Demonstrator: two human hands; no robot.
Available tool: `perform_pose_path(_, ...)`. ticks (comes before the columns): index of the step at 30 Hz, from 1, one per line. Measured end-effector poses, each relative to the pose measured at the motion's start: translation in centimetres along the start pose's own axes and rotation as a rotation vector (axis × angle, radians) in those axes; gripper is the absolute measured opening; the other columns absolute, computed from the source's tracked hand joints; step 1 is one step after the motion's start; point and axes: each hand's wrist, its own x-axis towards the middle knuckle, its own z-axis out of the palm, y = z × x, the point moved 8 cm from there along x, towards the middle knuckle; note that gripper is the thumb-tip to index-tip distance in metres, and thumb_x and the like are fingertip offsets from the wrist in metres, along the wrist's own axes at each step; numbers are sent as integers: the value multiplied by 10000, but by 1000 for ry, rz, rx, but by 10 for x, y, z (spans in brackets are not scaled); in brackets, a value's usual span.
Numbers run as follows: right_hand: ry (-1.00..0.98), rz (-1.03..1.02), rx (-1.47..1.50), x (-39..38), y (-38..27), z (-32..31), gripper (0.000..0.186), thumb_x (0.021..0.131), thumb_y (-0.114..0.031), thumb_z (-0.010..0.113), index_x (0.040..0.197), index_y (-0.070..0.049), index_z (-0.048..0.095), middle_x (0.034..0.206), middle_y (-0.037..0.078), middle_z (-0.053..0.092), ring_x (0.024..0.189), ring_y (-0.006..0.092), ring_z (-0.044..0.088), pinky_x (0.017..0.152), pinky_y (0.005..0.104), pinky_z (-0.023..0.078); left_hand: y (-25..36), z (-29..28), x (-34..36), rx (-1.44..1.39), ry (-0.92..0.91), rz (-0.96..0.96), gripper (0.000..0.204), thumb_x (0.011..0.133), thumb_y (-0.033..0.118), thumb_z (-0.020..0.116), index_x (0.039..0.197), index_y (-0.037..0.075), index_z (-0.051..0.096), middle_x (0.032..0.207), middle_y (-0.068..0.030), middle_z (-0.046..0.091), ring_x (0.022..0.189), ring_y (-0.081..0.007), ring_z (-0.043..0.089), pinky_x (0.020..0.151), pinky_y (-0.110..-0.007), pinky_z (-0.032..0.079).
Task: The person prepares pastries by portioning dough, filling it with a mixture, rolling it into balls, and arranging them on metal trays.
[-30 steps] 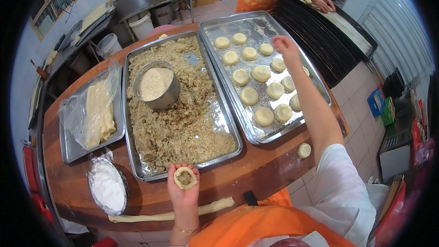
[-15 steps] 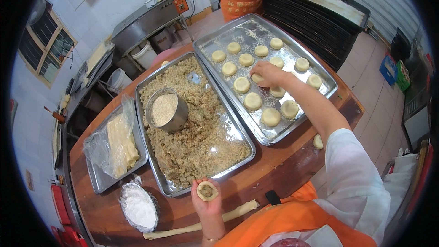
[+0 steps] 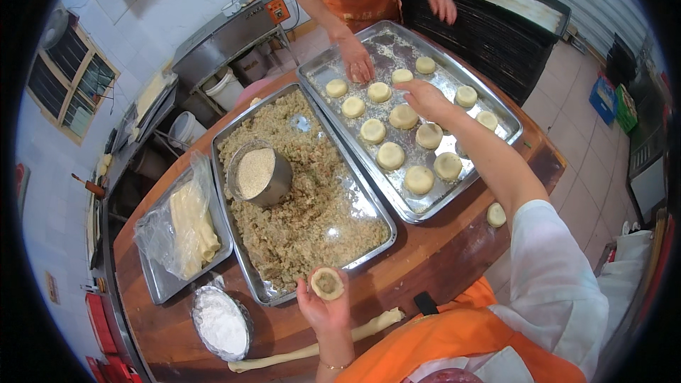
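Note:
In my left hand, near the table's front edge, rests a small dough cup with filling showing inside; the fingers curl around it. My right hand reaches over a large metal tray of round, flat, pale filled dough cakes. Its fingers stretch toward the far left above the cakes, and what lies right under the palm is hidden. A co-worker's hand reaches down onto the tray's far left part, covering a cake there.
A second tray holds crumbly filling and a metal canister of pale grains. Left are bagged dough on a small tray and a bowl of white powder. A dough rope and single cake lie on the table.
My right hand has let go of a cake on the tray and shifted slightly away. The co-worker has turned from the dark rack and put one hand onto the tray.

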Motion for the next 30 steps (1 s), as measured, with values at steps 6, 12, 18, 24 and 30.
perform_pose_path(6,-199,174,-222,-1,18,23,370,851,-283,692,1158,-82,650,1151,190,664,1086,353,629,949,434,497,-26,-6,-14,155,-90,-277,399,965,236,633,1277,0,550,1178,-182,634,1115,-344,602,946,-521,502)
perform_pose_path(12,-48,68,226,-13,-12,17,352,735,-139,784,1001,-51,572,1021,167,655,969,354,640,828,407,501,-42,-11,-12,713,-129,-184,398,878,-65,664,1249,8,539,1103,-127,641,1011,-218,648,867,-313,552)
perform_pose_path(18,575,-660,-200,-79,-102,-45,261,739,20,644,963,-103,593,1085,69,614,1071,287,591,920,405,473,-48,-14,1,1406,-292,-81,406,852,48,765,1207,3,572,1069,-94,642,953,-131,632,787,-276,559)
perform_pose_path(24,783,-664,-231,-104,-128,-97,239,729,-1,687,913,-125,598,1054,27,602,1045,256,589,929,400,468,-58,-34,18,1572,-399,-41,421,830,141,795,1171,-19,607,1012,-95,682,936,-160,651,793,-317,557)
perform_pose_path(30,851,-655,-134,-120,-144,-123,321,674,40,719,912,-142,603,1009,28,609,1000,274,594,911,412,460,-60,-19,13,1820,-412,63,386,845,222,753,1146,14,629,1076,-199,669,1000,-329,649,883,-430,512)
